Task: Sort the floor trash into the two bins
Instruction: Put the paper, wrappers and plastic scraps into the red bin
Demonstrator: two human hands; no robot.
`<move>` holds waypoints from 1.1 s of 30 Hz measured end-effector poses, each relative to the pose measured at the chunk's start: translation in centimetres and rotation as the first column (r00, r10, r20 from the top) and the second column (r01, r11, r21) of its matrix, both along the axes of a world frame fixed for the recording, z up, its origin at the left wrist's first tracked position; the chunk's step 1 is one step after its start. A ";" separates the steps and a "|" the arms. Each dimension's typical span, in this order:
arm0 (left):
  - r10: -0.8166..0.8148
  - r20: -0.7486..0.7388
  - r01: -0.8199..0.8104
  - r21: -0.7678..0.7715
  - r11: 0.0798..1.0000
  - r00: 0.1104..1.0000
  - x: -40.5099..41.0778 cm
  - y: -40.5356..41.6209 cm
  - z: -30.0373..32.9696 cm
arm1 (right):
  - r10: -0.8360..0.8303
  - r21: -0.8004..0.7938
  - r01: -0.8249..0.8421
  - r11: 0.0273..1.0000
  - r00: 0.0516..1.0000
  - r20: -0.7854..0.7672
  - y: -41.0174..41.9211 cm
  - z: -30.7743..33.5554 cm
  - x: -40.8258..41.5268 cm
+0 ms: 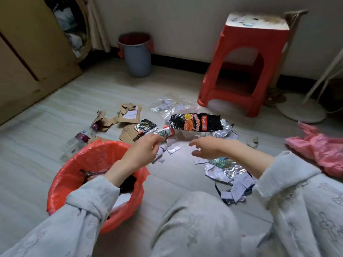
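My left hand (143, 151) hovers over the far rim of the red-lined bin (74, 164) and pinches a small crumpled wrapper with a red end (165, 132). My right hand (206, 148) hangs open just above the floor, holding nothing. Beyond both hands lies a black and orange snack bag (196, 122). Torn cardboard (128, 115) and a clear plastic bottle (76, 143) lie to the left of it. Silver foil and paper scraps (230, 175) sit under my right forearm. A grey bin (136, 54) stands by the far wall.
A red plastic stool (246, 65) stands at the back right, with a white fan base (300, 108) beside it. A pink plastic bag (321, 147) lies at the right edge. A wooden cabinet (27, 62) fills the left side. My knee (194, 219) is at the bottom centre.
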State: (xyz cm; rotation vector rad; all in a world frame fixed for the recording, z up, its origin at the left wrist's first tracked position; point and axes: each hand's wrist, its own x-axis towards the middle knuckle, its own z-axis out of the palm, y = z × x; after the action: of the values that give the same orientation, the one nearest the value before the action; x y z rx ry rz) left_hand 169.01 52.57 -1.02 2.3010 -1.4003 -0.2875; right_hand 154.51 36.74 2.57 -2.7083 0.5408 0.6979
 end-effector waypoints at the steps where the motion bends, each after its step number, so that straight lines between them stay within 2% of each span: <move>1: -0.055 -0.007 0.055 0.001 0.999 0.998 -0.7 -1.9 -0.1 | -0.044 -0.001 0.044 0.999 0.999 0.013 -1.4 -0.2 -1.3; 5: -0.218 -0.073 0.225 0.117 0.967 0.973 -3.7 -9.1 -3.1 | -0.254 0.070 0.246 0.967 0.958 0.135 -6.0 -2.9 -5.7; 9: -0.329 -0.145 0.359 0.314 0.879 0.933 -6.8 -14.3 -9.1 | -0.385 0.153 0.367 0.918 0.916 0.115 -8.7 -10.3 -8.5; 14: -0.440 -0.170 0.467 0.441 0.766 0.882 -9.7 -16.9 -17.7 | -0.478 0.084 0.481 0.873 0.877 -0.056 -10.1 -20.9 -13.2; 18: -0.525 -0.076 0.476 0.547 0.689 0.847 -12.2 -17.6 -23.4 | -0.636 -0.022 0.636 0.771 0.769 -0.066 -10.8 -26.9 -16.0; 19: -0.545 -0.057 0.475 0.573 0.668 0.836 -12.9 -17.6 -24.6 | -0.638 -0.029 0.637 0.770 0.768 -0.058 -11.1 -27.9 -16.1; 22: -0.642 0.043 0.535 0.511 0.673 0.766 -13.7 -16.9 -27.3 | -0.527 -0.016 0.528 0.849 0.846 -0.086 -11.8 -29.4 -16.2; 24: -0.732 0.107 0.584 0.529 0.615 0.673 -12.6 -15.7 -28.6 | -0.472 -0.019 0.475 0.880 0.870 -0.140 -11.9 -29.6 -16.2; 26: -0.775 0.138 0.621 0.519 0.587 0.617 -11.3 -14.5 -29.4 | -0.450 -0.039 0.451 0.892 0.876 -0.172 -11.2 -30.2 -16.7; 28: -0.758 0.153 0.616 0.494 0.614 0.634 -11.0 -13.8 -29.5 | -0.456 -0.056 0.453 0.890 0.878 -0.146 -10.2 -30.5 -17.3; 31: -0.715 0.198 0.591 0.441 0.676 0.670 -11.4 -13.9 -29.4 | -0.454 -0.083 0.453 0.887 0.891 0.014 -9.2 -30.8 -18.0; 33: -0.657 0.207 0.567 0.361 0.740 0.725 -11.7 -14.4 -29.3 | -0.410 -0.117 0.420 0.900 0.907 0.099 -9.0 -31.4 -18.6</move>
State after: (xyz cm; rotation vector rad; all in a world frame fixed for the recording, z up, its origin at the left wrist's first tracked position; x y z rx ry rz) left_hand 157.34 38.19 -30.35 2.0557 -2.4420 -0.3260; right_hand 135.95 27.70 -28.79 -2.5901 1.1424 0.4584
